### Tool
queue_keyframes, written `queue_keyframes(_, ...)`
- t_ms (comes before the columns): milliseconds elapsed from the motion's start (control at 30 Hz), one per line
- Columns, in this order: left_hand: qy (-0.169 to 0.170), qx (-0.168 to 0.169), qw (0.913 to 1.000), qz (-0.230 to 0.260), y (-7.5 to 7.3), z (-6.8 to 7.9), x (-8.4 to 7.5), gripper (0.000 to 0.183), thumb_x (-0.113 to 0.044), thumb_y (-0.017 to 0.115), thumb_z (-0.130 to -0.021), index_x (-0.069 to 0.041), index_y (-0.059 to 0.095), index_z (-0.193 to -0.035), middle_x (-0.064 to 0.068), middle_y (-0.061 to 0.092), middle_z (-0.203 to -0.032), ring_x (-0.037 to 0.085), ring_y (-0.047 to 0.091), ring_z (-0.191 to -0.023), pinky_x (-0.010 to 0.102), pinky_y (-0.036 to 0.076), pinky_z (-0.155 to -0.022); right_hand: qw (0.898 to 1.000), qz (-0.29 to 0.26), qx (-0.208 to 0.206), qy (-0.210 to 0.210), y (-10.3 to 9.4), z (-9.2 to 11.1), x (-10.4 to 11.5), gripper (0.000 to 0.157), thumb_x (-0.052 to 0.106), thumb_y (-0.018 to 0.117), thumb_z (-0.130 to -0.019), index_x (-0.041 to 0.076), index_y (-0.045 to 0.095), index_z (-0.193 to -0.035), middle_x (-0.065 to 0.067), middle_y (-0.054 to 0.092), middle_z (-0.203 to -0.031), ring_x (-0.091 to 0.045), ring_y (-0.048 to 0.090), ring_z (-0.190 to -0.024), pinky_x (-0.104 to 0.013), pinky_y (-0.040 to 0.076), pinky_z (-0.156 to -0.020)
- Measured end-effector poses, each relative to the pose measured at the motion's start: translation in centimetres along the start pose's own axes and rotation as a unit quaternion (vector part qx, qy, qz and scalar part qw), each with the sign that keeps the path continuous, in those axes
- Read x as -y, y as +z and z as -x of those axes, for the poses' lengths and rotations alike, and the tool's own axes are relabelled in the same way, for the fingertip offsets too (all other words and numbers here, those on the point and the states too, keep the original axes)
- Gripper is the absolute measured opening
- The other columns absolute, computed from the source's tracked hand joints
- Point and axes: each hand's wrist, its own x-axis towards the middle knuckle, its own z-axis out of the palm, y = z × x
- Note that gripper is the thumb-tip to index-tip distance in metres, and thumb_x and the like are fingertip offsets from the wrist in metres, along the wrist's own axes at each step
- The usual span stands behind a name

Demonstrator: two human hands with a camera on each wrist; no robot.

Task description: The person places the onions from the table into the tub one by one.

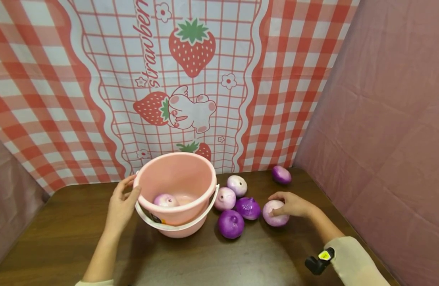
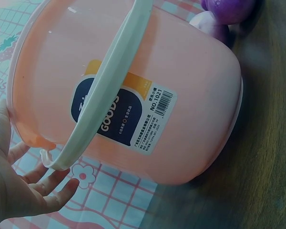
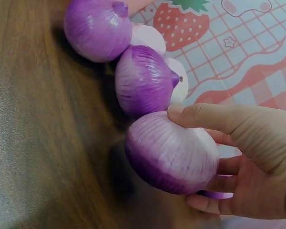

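Observation:
At the left of a pink bucket, my left hand holds the rim, its thumb at the edge and its other fingers outside near the handle's end. Inside the bucket lies one pale purple onion. My right hand grips another pale purple onion, with thumb and fingers on either side of it. Close to that onion, a dark purple onion shows in the right wrist view. Another dark onion and two paler ones, a pinkish onion and a whitish onion, cluster beside the bucket.
One more purple onion lies at the table's back right. The white bucket handle hangs down across the front. Behind the brown wooden table hangs a strawberry-print cloth; pink cloth hangs along the right.

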Motion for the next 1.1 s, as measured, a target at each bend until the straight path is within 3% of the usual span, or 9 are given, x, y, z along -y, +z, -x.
queue_keyframes(367,0.003,-0.001,1.0000,0.000,-0.1,0.1,-0.1,0.043,-0.018,0.050,-0.096,-0.005,0.043,-0.137,0.022,0.047,-0.133,-0.017,0.048,-0.080,0.008,0.044,-0.069,1.000,-0.004,-0.021,-0.012,-0.7,0.1,0.9,0.056,0.026,0.077,-0.075,-0.003,0.056,-0.117,-0.016,0.063,-0.106,-0.019,0.057,-0.090,-0.025,0.049,-0.073)
queue_keyframes(567,0.002,-0.001,1.0000,-0.001,-0.1,0.1,-0.1,0.043,-0.018,0.050,-0.096,-0.006,0.043,-0.137,0.022,0.047,-0.134,-0.017,0.048,-0.081,0.007,0.044,-0.069,0.999,0.010,-0.034,-0.024,-1.2,0.0,1.8,0.055,0.027,0.077,-0.075,-0.004,0.057,-0.117,-0.017,0.063,-0.107,-0.022,0.056,-0.093,-0.028,0.048,-0.076)
queue_keyframes(1100,-0.002,-0.001,1.0000,-0.010,-0.1,0.1,0.0,0.044,-0.020,0.050,-0.095,-0.007,0.044,-0.137,0.021,0.047,-0.134,-0.018,0.047,-0.080,0.007,0.043,-0.070,0.996,0.028,-0.080,-0.003,-2.3,-0.5,3.0,0.055,0.033,0.076,-0.076,0.002,0.059,-0.118,-0.014,0.063,-0.105,-0.022,0.056,-0.094,-0.029,0.046,-0.079)
